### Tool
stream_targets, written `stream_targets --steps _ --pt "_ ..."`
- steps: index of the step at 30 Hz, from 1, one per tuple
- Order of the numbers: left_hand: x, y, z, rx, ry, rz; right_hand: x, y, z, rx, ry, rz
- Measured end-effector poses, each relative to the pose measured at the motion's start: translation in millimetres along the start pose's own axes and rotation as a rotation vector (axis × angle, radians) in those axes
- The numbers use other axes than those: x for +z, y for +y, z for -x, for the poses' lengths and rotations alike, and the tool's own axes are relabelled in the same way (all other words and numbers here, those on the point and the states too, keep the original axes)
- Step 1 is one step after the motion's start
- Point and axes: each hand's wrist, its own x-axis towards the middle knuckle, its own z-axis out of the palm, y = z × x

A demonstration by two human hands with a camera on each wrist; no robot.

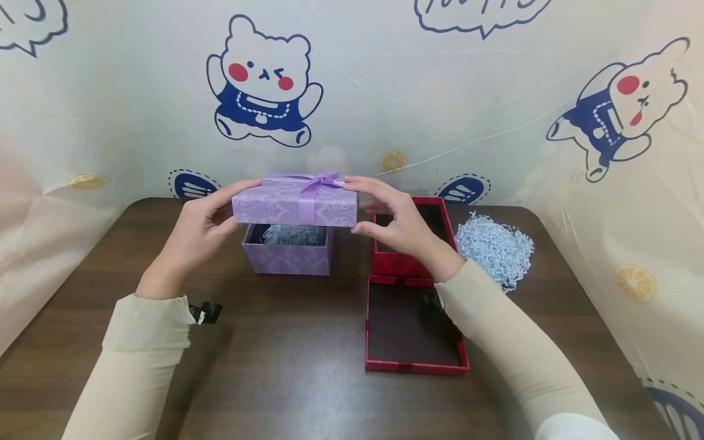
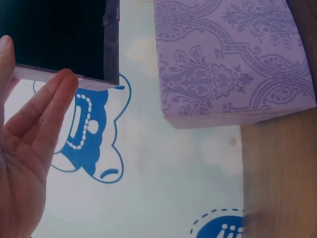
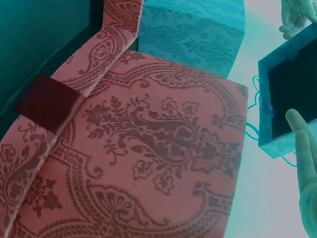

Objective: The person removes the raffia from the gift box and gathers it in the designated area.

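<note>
A patterned purple box lid (image 1: 269, 205) with a ribbon bow is held level in the air between two hands. At its left end the left hand (image 1: 200, 226) grips it, fingers on top and thumb at the lower edge. The right hand (image 1: 398, 214) grips the other end the same way, near the bow. Below and behind the lid stands the purple box (image 1: 291, 259), with pale blue shredded paper (image 1: 294, 234) inside. From the left wrist view the lid's dark underside (image 2: 54, 34) shows above the left fingers. The right wrist view has the right hand (image 3: 309, 173) at the lid's edge.
Right of the purple box stands an open red box (image 1: 393, 264), dark inside. Its red-rimmed lid (image 1: 412, 330) lies inside-up in front, partly behind the right sleeve. A heap of blue shredded paper (image 1: 495, 247) lies at the right. Behind the wooden table (image 1: 275, 366) hangs a printed cloth (image 1: 374, 91).
</note>
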Motion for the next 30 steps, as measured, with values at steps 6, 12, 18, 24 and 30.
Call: stream_targets --steps 6,12,18,24,30 --pt "-0.1 8.3 -0.8 0.024 0.015 -0.031 -4 -5 1.7 -0.023 0.019 -0.003" --pt "2.0 16.5 -3.7 0.094 0.049 -0.018 -8 -10 4.8 -0.025 0.048 0.016" --pt "2.2 26.4 -4.6 0.163 0.109 -0.011 -11 -16 6.3 -0.040 0.078 0.034" --pt "0.8 34.5 -6.8 0.256 0.213 -0.015 -14 -27 7.7 -0.012 0.078 0.019" --pt "1.4 40.3 -7.2 0.324 0.341 0.020 -14 -35 9.9 0.008 0.086 0.020"
